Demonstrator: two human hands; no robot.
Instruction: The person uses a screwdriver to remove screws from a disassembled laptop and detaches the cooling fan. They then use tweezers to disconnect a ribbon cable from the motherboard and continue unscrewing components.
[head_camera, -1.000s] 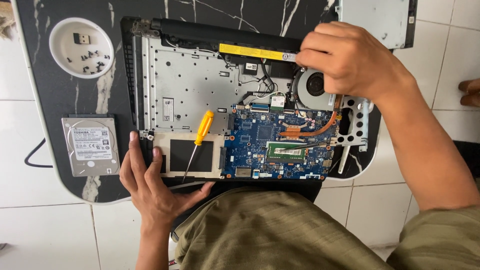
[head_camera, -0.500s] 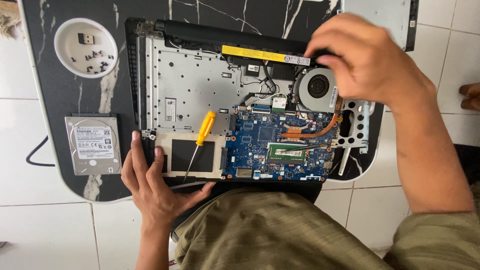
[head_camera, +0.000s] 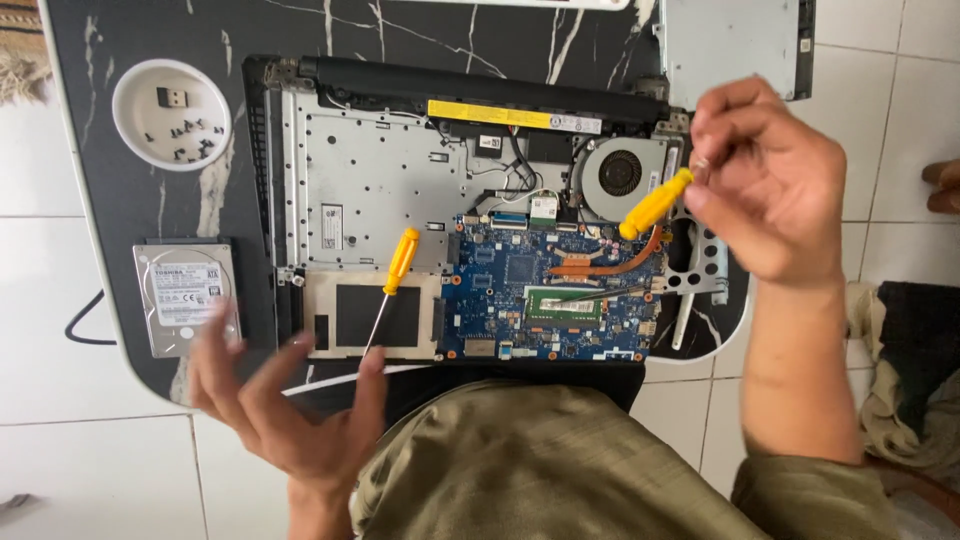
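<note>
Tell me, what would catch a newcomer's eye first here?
Most striking is the opened laptop on the dark marble table, its blue circuit board and round fan bare. The right hand holds a yellow-handled screwdriver over the fan; a second screwdriver lies on the laptop.

White bowl (head_camera: 172, 155) w/ small screws, silver hard drive (head_camera: 187, 297) beside it, black marble tabletop (head_camera: 150, 215), white floor tiles (head_camera: 60, 460)

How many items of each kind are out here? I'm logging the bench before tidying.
Yellow-handled screwdrivers: 2 (one lying on the laptop, one in the right hand)
Opened laptop: 1
Hard drive: 1
White bowl of screws: 1
Total: 5
</note>
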